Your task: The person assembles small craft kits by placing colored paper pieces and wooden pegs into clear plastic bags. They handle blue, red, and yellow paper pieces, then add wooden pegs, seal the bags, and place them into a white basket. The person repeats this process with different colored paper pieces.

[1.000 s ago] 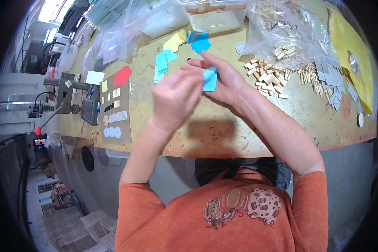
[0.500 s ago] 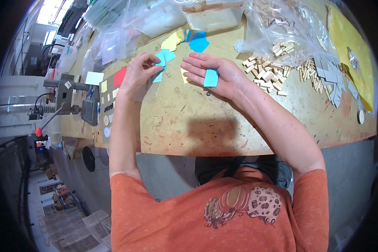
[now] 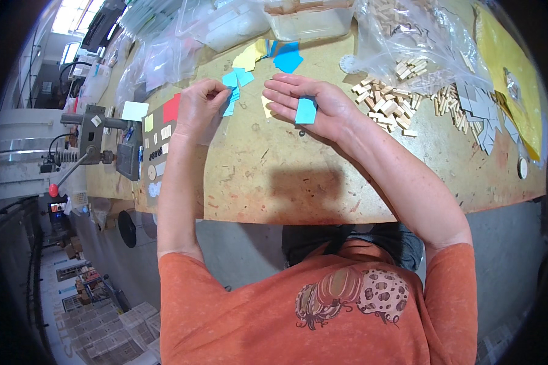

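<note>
The left hand (image 3: pixel 196 109) stood at the left edge of the fanned light-blue cards (image 3: pixel 235 92), which lay left of centre on the workbench (image 3: pixel 249 182). Its thumb and forefinger stood close together at the card edges; whether a card was clamped between them could not be told. The right hand (image 3: pixel 326 103) lay palm up to the right of the fan, fingers extended and apart from any grip. One blue card (image 3: pixel 306 110) rested flat, unclamped, across its palm and finger bases. A yellow card (image 3: pixel 266 106) showed partly at its fingertips.

The step in hand appeared to be the handling of single cards from the fan. Good practice called for a light pinch on one exposed edge, with a slight slide of the thumb to part that card from those beneath. The right palm was best kept level, since the loose card could have slid off. Care was also advisable on the far side, where yellow cards (image 3: pixel 245 59) and darker blue cards (image 3: pixel 288 58) lay near the fan and might have become mixed with it.
</note>
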`<state>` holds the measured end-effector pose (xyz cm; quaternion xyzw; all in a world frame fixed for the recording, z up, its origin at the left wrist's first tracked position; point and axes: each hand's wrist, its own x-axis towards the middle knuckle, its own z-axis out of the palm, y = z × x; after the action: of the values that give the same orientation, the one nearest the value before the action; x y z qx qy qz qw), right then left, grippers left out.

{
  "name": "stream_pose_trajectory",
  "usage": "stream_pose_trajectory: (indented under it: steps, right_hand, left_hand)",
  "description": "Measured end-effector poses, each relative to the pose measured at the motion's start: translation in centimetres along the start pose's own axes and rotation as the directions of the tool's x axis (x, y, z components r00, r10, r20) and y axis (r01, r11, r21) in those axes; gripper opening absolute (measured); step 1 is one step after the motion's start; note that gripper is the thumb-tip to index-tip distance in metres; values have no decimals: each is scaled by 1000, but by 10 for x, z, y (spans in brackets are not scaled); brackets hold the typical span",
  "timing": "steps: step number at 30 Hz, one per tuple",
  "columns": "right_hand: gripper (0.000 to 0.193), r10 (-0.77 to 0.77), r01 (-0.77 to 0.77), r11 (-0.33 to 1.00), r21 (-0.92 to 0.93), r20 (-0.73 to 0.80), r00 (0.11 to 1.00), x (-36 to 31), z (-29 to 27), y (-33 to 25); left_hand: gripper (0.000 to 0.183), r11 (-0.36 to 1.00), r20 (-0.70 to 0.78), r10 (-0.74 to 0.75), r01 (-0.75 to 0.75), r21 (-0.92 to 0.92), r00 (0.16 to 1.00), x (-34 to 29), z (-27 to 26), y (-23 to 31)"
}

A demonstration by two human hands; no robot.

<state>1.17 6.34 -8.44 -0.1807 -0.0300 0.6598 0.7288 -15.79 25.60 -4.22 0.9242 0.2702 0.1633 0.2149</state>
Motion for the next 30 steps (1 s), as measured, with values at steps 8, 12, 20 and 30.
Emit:
stream_pose_trajectory:
  steps: [8,12,20,30]
  right_hand:
    - [45,0,0,1000,-12,-12,1000,-2,4,-1]
    - [44,2,-2,1000,-6,-13,1000,-1,3,1]
    - [41,-8,8,1000,-20,-19,1000,-1,2,0]
    - [37,-3,2,1000,-25,-31,1000,-1,2,1]
  left_hand:
    - [7,901,86,-184,203,-384,979,0,-3,-3]
    - [8,997,-167,46,-56,-52,985,-1,2,-10]
    - [18,916,-78,246,-205,346,966,-8,6,12]
    - [16,996,102,-12,21,-90,995,1,-3,1]
